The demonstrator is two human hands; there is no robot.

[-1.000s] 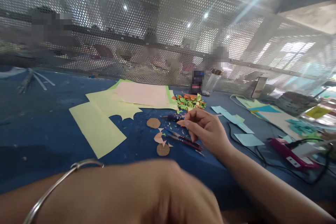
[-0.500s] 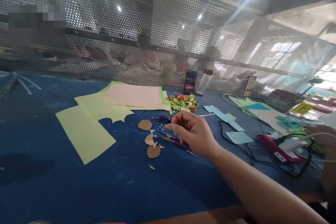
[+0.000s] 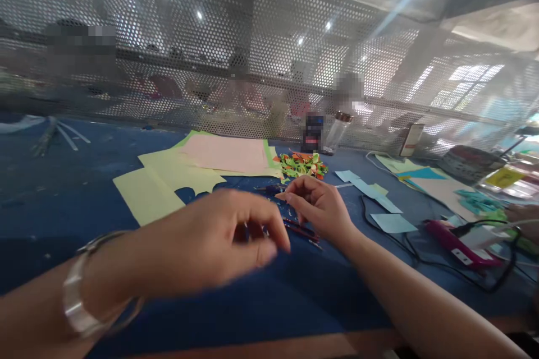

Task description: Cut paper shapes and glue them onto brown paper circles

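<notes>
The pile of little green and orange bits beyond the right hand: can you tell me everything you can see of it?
The pile is a low, loose heap of small, irregular scraps, mostly light green and orange with some paler bits; they look like paper. It lies on the blue tabletop, just right of the layered sheets. Whether it touches them, or the right hand in front, I can't tell.

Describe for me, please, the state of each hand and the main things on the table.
Left hand: loosely curled, blurred, nothing visible in it
Right hand: pinching
Small orange piece: held in that pinch
Pink sheet: flat, atop other paper
Yellow sheet: flat, edge cut away
Paper scraps: loosely heaped
Bottle: capped
Power strip: appears plugged into
</notes>
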